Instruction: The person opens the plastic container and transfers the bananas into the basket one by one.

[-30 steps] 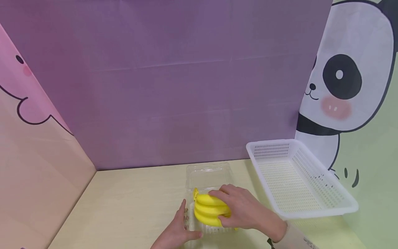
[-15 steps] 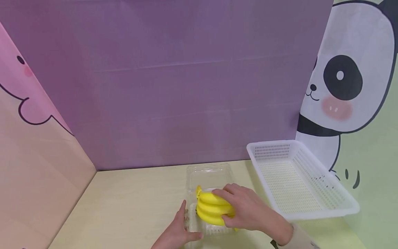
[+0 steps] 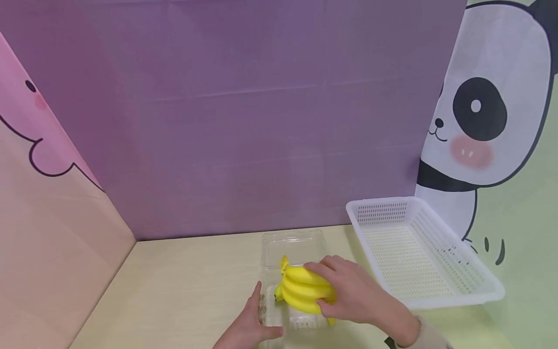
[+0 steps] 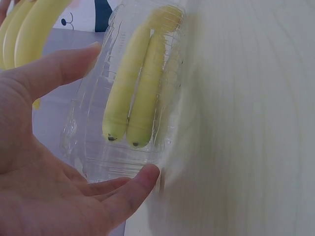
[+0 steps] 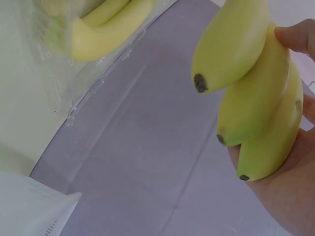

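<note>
My right hand (image 3: 357, 298) grips a bunch of yellow bananas (image 3: 307, 288), thumb on the near side and fingers over the far side. In the right wrist view three dark banana tips show on this bunch (image 5: 253, 103), held apart from the packed ones. Below it lies a clear plastic clamshell box (image 3: 274, 317), its lid (image 3: 294, 247) folded back toward the wall. More bananas (image 4: 125, 93) are inside the box, seen through its side in the left wrist view. My left hand (image 3: 248, 322) rests at the box's near left corner, thumb and fingers spread.
A white perforated plastic basket (image 3: 436, 300) stands at the right, close to the panda-printed panel (image 3: 479, 160). Behind the pale wooden table (image 3: 183, 286) rises a purple backdrop (image 3: 261, 145). A pink and peach panel (image 3: 56, 232) borders the left side.
My right hand has moved the banana bunch to the right and slightly up, uncovering more of the box's left part. My left hand has stayed at the box corner.
</note>
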Available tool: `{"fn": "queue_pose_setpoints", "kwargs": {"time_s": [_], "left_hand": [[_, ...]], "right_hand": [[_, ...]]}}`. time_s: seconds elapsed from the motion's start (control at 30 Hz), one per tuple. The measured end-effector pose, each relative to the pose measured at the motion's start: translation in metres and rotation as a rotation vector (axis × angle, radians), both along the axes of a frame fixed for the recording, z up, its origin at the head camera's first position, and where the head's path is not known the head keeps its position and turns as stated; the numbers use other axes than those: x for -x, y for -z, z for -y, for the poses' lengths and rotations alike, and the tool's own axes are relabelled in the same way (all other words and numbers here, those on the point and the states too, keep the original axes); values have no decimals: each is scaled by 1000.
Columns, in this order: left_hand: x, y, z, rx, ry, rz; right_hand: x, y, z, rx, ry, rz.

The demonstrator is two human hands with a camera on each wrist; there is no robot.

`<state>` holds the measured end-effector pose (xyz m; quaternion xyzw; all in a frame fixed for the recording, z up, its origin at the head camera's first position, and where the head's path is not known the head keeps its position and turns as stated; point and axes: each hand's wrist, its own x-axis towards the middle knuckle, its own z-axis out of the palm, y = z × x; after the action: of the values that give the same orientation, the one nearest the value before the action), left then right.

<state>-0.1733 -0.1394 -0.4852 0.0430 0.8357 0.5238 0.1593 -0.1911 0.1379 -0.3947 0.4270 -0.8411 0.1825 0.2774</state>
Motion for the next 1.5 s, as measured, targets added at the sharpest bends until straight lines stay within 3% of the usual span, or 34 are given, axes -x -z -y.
{"fn": "queue_pose_setpoints", "kwargs": {"time_s": [0.3, 0.5, 0.83, 1.5], "left_hand": [[-5, -3, -1, 1, 9, -42], [-5, -4, -1, 20, -2, -28], [-1, -1, -1, 36, -11, 5], [-2, -1, -2, 53, -2, -43]], "right_hand": [[-6, -10, -10, -5, 73, -53], [-5, -15, -17, 19, 85, -70], [-6, -21, -24, 36, 92, -52], [-7, -28, -41, 71, 161, -63]]}}
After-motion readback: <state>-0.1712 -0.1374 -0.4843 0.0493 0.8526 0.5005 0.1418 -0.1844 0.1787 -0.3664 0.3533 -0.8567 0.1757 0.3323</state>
